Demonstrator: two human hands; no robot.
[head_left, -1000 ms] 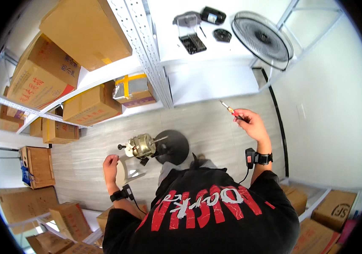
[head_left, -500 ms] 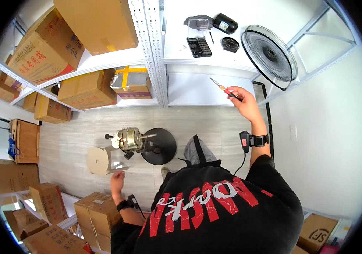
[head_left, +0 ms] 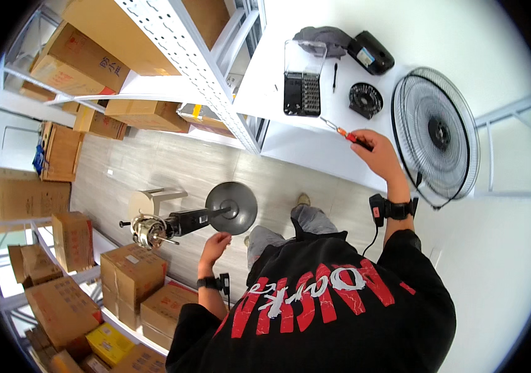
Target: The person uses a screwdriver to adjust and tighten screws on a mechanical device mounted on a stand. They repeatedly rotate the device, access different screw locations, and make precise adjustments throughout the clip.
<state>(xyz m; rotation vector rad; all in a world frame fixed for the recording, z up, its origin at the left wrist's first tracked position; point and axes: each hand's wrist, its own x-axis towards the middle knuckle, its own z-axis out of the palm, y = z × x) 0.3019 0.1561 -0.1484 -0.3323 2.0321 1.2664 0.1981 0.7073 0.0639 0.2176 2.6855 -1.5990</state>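
My right hand [head_left: 374, 155] grips a red-and-black screwdriver [head_left: 352, 138] just below the white shelf top, where an open black bit case [head_left: 301, 93], a round black part [head_left: 365, 99], a black housing [head_left: 371, 53] and a thin black tool [head_left: 334, 78] lie. A round wire fan guard [head_left: 427, 109] rests at the right of them. My left hand [head_left: 216, 245], fingers curled, is right of an exposed fan motor [head_left: 148, 231] on a black stand with a round base [head_left: 240, 217]; whether it holds anything is too small to see.
Metal shelving [head_left: 184, 50] with cardboard boxes [head_left: 73, 62] runs along the upper left; more boxes [head_left: 129, 273] sit on shelves at lower left. A beige stool [head_left: 142, 200] stands behind the motor, a wooden cabinet [head_left: 60, 152] farther left, a grey cloth [head_left: 318, 38] on the shelf top.
My view has turned and the white shelf top is closer to my right hand and screwdriver. The motor and stand appear farther left relative to my body; my left hand is now beside them.
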